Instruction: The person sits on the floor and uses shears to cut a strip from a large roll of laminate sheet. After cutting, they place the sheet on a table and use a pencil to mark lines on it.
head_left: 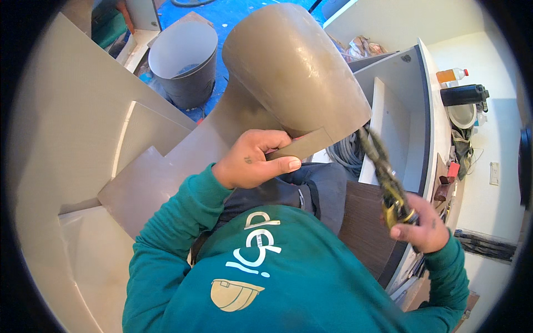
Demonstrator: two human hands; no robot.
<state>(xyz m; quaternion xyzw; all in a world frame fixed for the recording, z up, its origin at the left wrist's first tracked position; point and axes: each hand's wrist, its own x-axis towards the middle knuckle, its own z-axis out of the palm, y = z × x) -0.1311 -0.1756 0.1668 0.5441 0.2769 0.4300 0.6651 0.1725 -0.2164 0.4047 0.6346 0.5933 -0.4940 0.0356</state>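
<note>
A large brownish-grey flexible sheet (294, 66) curls over in a broad roll at the top middle, its flat part running down to the left. My left hand (252, 161) is closed on the sheet's narrow lower edge strip, thumb on top. My right hand (416, 225), at the lower right, grips a dark tool with yellow-and-black handles (388, 183), like snips or shears. The tool is blurred; its tip is at the roll's right corner, and I cannot tell whether it touches.
A grey bucket (189, 77) stands on blue floor covering (216, 16). Pale panels (61, 139) rise at left. An open cabinet (402, 133) at right holds coiled grey hose (347, 158). Beyond it are a bottle (449, 76), a black cylinder (461, 95) and clutter. A dark wooden board (363, 227) lies beside me.
</note>
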